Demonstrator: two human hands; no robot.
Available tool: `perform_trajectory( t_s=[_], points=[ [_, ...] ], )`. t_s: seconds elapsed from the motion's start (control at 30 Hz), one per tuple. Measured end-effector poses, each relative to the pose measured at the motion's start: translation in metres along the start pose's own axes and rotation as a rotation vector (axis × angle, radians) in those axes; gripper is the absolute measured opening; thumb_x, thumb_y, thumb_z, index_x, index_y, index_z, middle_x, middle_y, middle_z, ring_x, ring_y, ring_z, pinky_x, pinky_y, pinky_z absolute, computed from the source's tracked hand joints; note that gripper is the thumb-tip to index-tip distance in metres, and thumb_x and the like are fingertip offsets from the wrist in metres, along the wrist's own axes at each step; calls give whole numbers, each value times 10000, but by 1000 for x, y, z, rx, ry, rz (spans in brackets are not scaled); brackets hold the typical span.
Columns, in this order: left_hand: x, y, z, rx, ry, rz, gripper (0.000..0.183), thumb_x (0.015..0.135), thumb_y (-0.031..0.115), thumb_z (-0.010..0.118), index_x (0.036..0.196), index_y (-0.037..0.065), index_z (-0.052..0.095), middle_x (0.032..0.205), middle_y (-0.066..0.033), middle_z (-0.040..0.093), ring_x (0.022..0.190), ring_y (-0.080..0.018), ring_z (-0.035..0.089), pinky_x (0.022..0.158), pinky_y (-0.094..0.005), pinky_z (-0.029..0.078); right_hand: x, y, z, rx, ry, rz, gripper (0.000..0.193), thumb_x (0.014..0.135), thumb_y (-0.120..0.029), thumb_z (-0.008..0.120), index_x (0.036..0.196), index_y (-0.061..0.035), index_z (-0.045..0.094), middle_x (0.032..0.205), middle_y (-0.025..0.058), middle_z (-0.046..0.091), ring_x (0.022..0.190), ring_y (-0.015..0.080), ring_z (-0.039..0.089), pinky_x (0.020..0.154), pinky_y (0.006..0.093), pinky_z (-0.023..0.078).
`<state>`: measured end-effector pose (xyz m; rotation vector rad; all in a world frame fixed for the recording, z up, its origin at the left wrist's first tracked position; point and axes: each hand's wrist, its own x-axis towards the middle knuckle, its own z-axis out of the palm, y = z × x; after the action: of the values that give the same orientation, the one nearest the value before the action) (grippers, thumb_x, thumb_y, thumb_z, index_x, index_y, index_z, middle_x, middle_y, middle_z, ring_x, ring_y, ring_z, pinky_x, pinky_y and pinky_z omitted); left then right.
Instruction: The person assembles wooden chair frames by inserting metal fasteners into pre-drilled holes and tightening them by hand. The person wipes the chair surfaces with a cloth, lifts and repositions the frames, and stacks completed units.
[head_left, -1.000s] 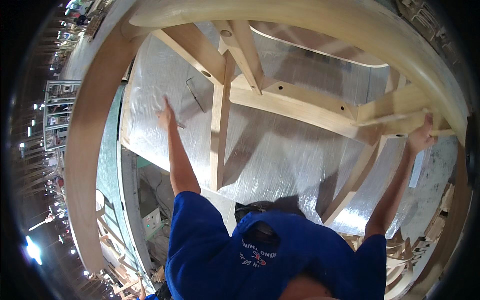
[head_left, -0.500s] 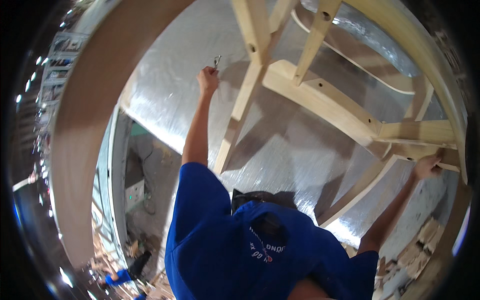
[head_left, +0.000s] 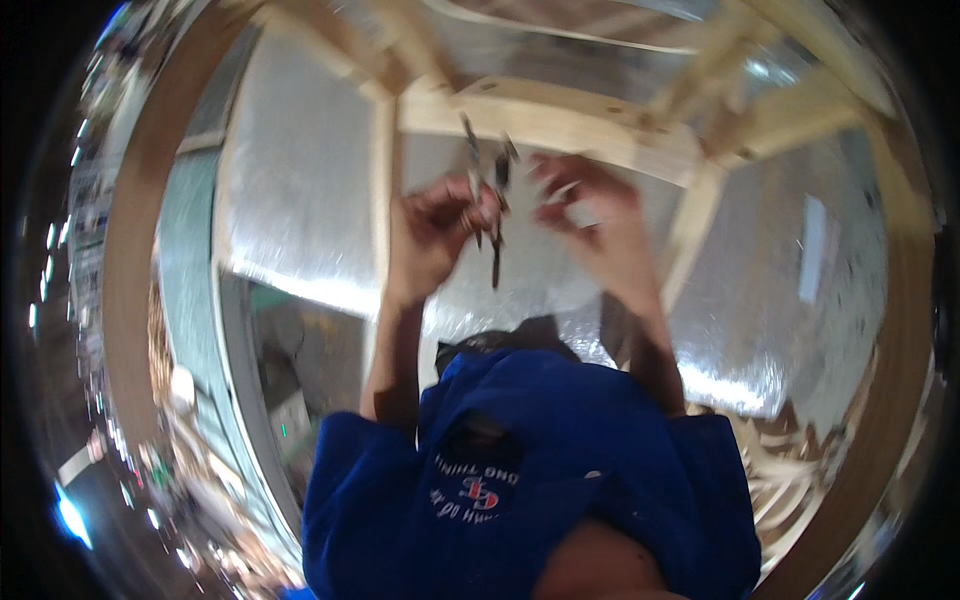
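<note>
My left hand (head_left: 440, 225) is closed on slim metal pieces (head_left: 500, 190), at least two long thin ones that look like bolts or rods. Motion blur hides their exact kind. Just right of them, my right hand (head_left: 597, 215) is raised with bent fingers apart, and no object shows in it. Both hands are in front of a pale wooden chair-like frame (head_left: 550, 128). Its crossrail has dark holes, and one leg (head_left: 385, 190) runs down behind my left hand.
The frame rests on a worktable (head_left: 300, 200) covered in shiny clear film. A curved wooden band (head_left: 150, 260) arcs along the left side of the view and another (head_left: 895, 270) along the right. Wooden parts (head_left: 790, 470) lie at the lower right.
My right hand has let go of the frame at the right and come in beside my left. My left hand, still holding metal pieces, is lower and nearer me. The view has shifted.
</note>
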<state>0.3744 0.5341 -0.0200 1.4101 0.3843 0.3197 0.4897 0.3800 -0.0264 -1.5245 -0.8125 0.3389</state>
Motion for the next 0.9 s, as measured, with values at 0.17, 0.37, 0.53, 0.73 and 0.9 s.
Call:
perform_trajectory(
  t_s=[0.17, 0.37, 0.53, 0.73, 0.9],
  points=[
    [20, -33, 78, -44, -250, -83, 122, 859, -7, 622, 964, -65, 643, 868, -81, 657, 739, -111, 594, 672, -256, 502, -35, 18, -56, 55, 85, 96, 163, 773, -41, 718, 924, -8, 668, 903, 94, 654, 753, 134, 635, 645, 252, 526],
    [84, -51, 98, 1, -29, 305, 129, 889, 17, 581, 953, -67, 655, 818, -89, 666, 781, -148, 618, 762, -287, 503, -59, -20, -145, -302, 657, 44, 160, 799, 43, 675, 955, 17, 648, 948, 85, 656, 865, 127, 621, 745, 238, 521],
    [160, -51, 117, -32, 17, 450, 150, 889, 51, 600, 944, -78, 650, 847, -98, 689, 850, -185, 661, 762, -273, 505, -42, -27, -172, -525, 779, -38, 162, 800, -30, 711, 949, 5, 661, 838, 52, 678, 777, 76, 619, 679, 185, 484],
    [175, -76, 111, -59, -12, 416, 143, 900, 53, 585, 941, -67, 650, 884, -110, 687, 837, -210, 672, 800, -315, 521, -29, -21, -172, -781, 774, -65, 154, 785, -30, 721, 934, -19, 683, 787, 18, 682, 689, 30, 585, 609, 149, 441],
    [166, -95, 109, 34, -127, 494, 130, 892, 43, 597, 921, -74, 644, 883, -118, 684, 826, -205, 672, 760, -304, 525, -21, -8, -175, -766, 731, -20, 146, 759, -41, 733, 897, -32, 685, 806, 36, 693, 695, 68, 632, 625, 204, 492]
  ],
)
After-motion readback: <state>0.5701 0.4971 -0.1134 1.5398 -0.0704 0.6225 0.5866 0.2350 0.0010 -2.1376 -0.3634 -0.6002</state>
